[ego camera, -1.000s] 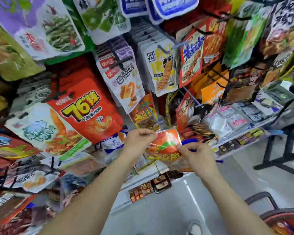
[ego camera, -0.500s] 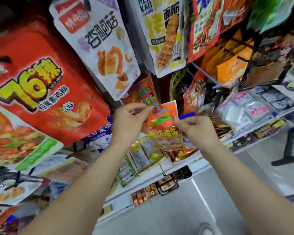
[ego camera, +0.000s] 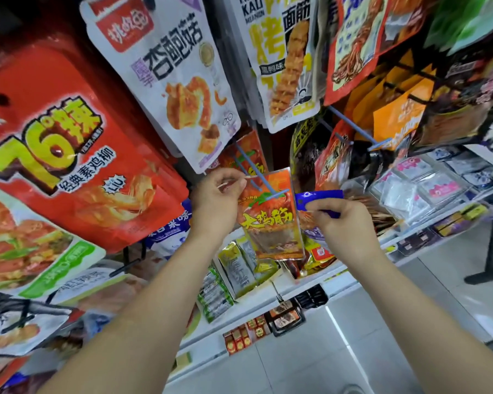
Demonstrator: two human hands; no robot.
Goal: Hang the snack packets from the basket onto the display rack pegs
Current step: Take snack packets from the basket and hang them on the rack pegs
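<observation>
Your left grip (ego camera: 217, 206) pinches the top left corner of the orange packet (ego camera: 271, 220) between thumb and forefinger, with the other fingers curled below. Your right grip (ego camera: 343, 223) is closed around a blue strip (ego camera: 320, 198), just beside the right edge of the packet. I cannot tell if it touches the packet.

The orange packet is on the pale blue peg (ego camera: 276, 193) of the display rack. The two wires of the peg cross its top edge, and the short crossbar at the tip lies in front of its printed face. Half a second ago this crossbar was level with the top edge, so the packet has gone further along the peg. At that time your right fingers were at the top right corner of the packet. Now they are lower and off that corner.

The packet is a flat rectangle of glossy film, orange with large yellow characters, and its lower part is darker and brownish. The peg is thin and straight, two parallel wires joined at the end. The blue strip is smooth and shiny, with one small hole near its left end.

To the left hangs a large red packet (ego camera: 69, 172) with a yellow "76", slightly creased. Above your left grip hangs a white packet (ego camera: 168, 66) with black characters. Below is a white shelf (ego camera: 336, 280) with small packets, and then the grey tiled floor (ego camera: 310, 359).
</observation>
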